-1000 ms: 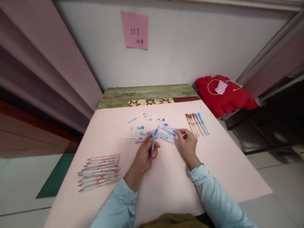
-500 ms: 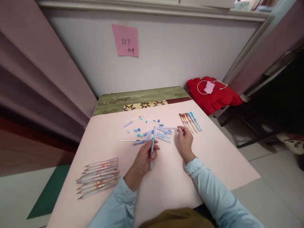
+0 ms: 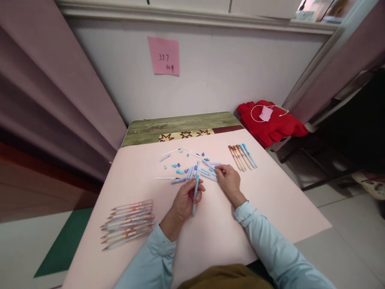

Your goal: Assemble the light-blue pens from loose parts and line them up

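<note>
My left hand (image 3: 184,201) is closed around a light-blue pen (image 3: 195,194), held nearly upright with its tip pointing down towards me. My right hand (image 3: 230,181) is at the right side of a heap of loose pen parts, its thumb and fingers pinched together at the blue barrels (image 3: 208,173). Whatever lies between those fingertips is too small to make out. Around the heap are small blue and turquoise caps (image 3: 179,171), a purple-blue barrel (image 3: 179,181) and thin white refills (image 3: 166,178).
At the right lies a row of brown-topped pens (image 3: 236,157) and blue pens (image 3: 249,155). Several clear patterned pens (image 3: 129,224) lie at the left on the pale table covering (image 3: 216,241). A red cloth (image 3: 267,130) with a white cable sits beyond the table's right corner.
My right hand has moved left and its fingertips are now among the blue barrels. The left hand keeps its hold on the pen. The whole view has shifted slightly.
</note>
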Demonstrator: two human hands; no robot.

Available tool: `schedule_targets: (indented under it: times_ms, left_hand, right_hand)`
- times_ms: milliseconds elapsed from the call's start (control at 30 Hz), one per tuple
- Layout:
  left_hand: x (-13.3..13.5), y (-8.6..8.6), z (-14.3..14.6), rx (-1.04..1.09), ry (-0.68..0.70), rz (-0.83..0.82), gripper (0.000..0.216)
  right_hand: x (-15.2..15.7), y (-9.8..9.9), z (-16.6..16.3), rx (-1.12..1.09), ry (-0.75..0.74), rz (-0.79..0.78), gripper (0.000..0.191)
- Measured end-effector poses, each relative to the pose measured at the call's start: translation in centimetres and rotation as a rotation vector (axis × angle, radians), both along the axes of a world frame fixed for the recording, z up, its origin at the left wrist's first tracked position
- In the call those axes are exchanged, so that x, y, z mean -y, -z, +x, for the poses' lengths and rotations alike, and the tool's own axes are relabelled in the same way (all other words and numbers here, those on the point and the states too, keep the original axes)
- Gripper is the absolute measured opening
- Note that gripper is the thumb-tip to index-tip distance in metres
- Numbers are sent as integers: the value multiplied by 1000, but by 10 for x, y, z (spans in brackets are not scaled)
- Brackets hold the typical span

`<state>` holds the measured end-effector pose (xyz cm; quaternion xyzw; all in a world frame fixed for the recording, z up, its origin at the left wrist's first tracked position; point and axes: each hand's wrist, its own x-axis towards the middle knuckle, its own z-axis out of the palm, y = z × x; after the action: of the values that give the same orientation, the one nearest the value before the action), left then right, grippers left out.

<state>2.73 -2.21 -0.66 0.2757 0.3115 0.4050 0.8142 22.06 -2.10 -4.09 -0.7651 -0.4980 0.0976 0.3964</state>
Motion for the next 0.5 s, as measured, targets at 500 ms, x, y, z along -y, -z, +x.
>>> schedule_targets:
  times_ms: [500]
  left_hand:
    - [-2,8,-1,16,-1,4,27]
  right_hand:
    - [1,1,-2,67,-79,2,23]
